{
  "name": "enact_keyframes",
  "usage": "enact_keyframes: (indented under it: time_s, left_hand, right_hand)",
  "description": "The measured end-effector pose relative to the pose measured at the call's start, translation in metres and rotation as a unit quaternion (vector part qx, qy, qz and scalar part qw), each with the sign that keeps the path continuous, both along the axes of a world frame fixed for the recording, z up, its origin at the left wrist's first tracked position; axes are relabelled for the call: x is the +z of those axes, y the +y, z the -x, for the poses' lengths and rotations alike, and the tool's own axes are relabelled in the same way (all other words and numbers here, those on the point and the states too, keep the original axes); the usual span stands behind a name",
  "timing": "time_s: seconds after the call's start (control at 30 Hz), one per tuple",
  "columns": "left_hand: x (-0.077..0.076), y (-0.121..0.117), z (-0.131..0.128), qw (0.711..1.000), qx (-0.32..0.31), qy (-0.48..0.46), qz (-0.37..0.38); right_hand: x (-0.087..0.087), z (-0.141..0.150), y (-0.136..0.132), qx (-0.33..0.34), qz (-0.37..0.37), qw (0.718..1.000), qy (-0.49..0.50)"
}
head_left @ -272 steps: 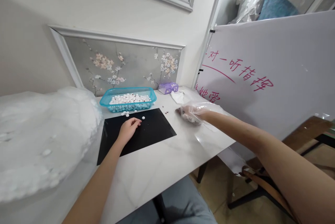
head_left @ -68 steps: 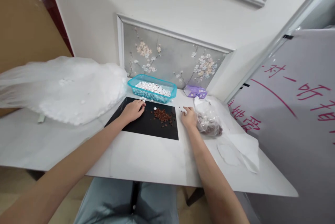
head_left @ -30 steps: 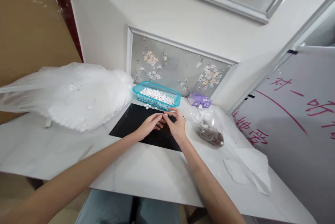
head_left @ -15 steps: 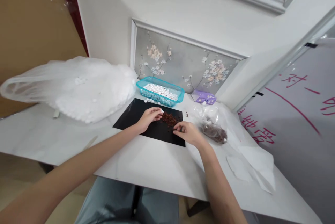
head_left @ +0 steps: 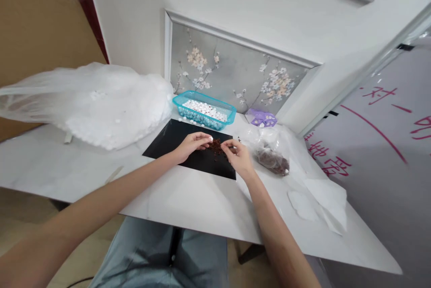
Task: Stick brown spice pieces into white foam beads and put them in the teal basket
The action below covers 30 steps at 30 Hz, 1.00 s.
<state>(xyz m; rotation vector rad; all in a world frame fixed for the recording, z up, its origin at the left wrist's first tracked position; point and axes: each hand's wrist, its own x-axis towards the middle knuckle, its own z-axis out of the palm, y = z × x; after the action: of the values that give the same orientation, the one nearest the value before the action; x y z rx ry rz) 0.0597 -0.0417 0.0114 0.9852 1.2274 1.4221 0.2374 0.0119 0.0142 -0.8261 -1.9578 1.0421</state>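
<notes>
Those brown crumbs (head_left: 215,146) on the black mat (head_left: 161,137) look light and loose, best pinched at the fingertips, and the left hand (head_left: 191,145) and right hand (head_left: 238,158) curl half-closed at them, though I can't tell if either holds any.

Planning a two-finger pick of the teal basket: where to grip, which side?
Take the near long rim of the teal plastic basket, coming from the front over the black mat, since the back edge sits close to the wall. The flared rim gives a lip to pinch. Keep it level: it holds loose white beads.

Turquoise basket (head_left: 204,110), pearly white beads (head_left: 204,109)
</notes>
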Motion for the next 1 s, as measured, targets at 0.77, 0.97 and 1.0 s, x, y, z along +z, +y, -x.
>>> enact_keyframes:
  time_s: [0.77, 0.97, 1.0]
  left_hand:
    - [0.0, -0.003, -0.001, 0.996, -0.078, 0.033, -0.008]
    - [-0.002, -0.002, -0.001, 0.997, -0.071, 0.031, -0.017]
    - [-0.002, -0.002, -0.001, 0.997, -0.069, 0.03, -0.02]
  right_hand:
    - [0.0, 0.012, -0.013, 0.059, 0.151, 0.983, 0.086]
    - [-0.004, 0.013, -0.012, 0.044, 0.12, 0.988, 0.087]
    - [-0.005, 0.014, -0.012, 0.039, 0.113, 0.989, 0.088]
